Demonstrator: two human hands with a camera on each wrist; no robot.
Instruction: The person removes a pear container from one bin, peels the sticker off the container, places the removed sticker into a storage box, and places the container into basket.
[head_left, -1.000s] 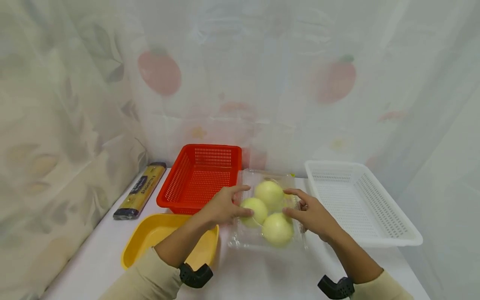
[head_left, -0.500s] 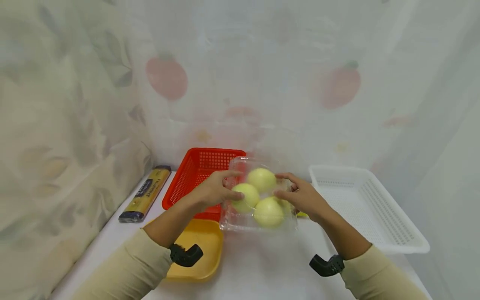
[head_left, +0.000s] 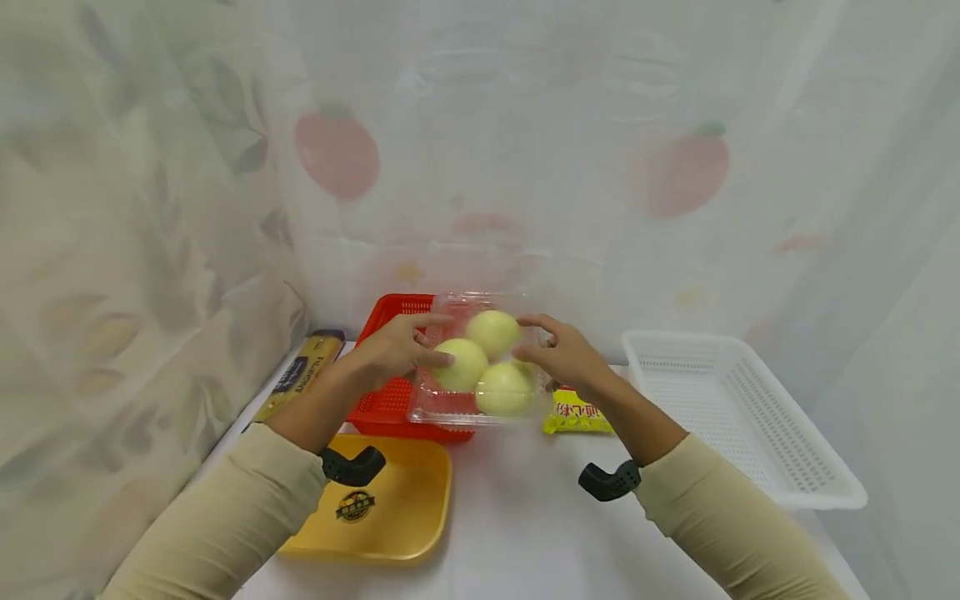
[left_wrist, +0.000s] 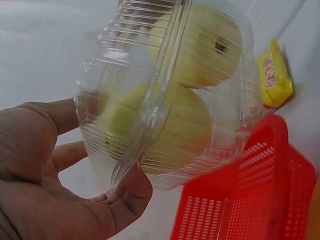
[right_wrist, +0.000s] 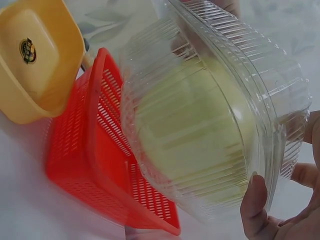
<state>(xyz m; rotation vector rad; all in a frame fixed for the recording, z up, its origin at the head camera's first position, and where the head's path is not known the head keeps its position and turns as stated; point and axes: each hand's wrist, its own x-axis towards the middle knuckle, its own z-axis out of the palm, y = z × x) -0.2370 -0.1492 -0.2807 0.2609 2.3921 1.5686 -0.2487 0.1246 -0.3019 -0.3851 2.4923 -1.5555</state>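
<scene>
A clear plastic clamshell box (head_left: 487, 408) holds three round, pale yellow-green fruits (head_left: 506, 388) that look like apples. It is up off the table, over the right part of the red basket (head_left: 390, 408). My left hand (head_left: 401, 346) grips the box's left side, with the thumb along the rim seam (left_wrist: 150, 120). On the opposite side my right hand (head_left: 564, 354) pinches the rim between thumb and fingers. The lid (right_wrist: 270, 75) is closed over the fruits in the right wrist view. Some fingers are hidden behind the plastic.
A yellow tray (head_left: 397, 508) stands in front of the red basket. Left of it lies a spaghetti pack (head_left: 303, 367), partly behind the left arm. A small yellow packet (head_left: 573, 417) lies by the right forearm. The white basket (head_left: 742, 408) stands at the right.
Both hands have lifted the clamshell box from the table and carried it left, over the red basket. The yellow packet behind it has come into sight.
</scene>
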